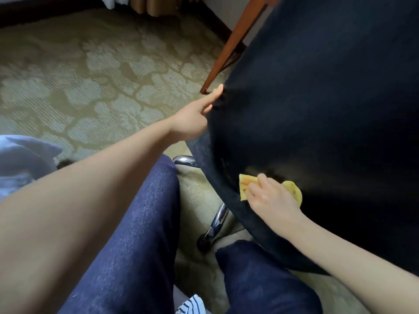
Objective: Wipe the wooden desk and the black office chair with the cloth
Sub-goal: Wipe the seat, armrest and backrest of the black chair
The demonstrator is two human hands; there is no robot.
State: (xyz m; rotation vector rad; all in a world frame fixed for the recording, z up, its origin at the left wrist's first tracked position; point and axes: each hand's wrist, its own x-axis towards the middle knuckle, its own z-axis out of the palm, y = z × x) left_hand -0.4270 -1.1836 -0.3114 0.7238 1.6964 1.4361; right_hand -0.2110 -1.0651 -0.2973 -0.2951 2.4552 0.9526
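The black office chair (317, 109) fills the right half of the head view, its dark back turned toward me. My left hand (195, 118) grips the chair's left edge, thumb up along the rim and fingers hidden behind it. Lower down, my right hand (269, 196) presses a yellow cloth (246, 185) flat against the chair's lower back. A slanted wooden desk leg (231, 44) shows behind the chair at the top; the desk top is out of view.
Patterned beige carpet (90, 75) covers the floor to the left. The chair's chrome base legs (217, 220) and a castor sit beside my knees in blue jeans (140, 234). Pale blue fabric (22, 159) lies at the left edge.
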